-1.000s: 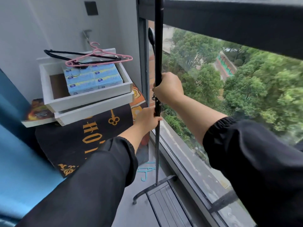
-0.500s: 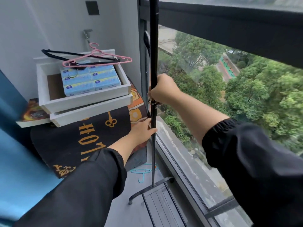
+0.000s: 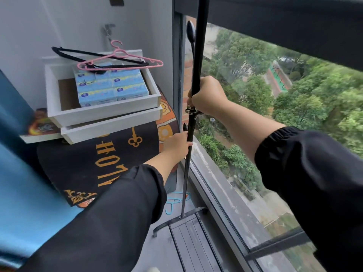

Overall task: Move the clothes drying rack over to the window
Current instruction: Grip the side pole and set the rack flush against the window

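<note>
Head cam: black rack pole [image 3: 197,61] upright, both hands gripping, beside window [image 3: 275,99].

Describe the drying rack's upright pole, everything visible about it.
The pole is thin, black and looks like metal, standing nearly upright beside the window. It appears to be in two sections, joined by a silvery collar. Its foot meets a curved black base bar on the floor by a slatted panel. The right hand grips it just above the collar; the left hand holds it lower down. Its top runs out of frame.
</note>
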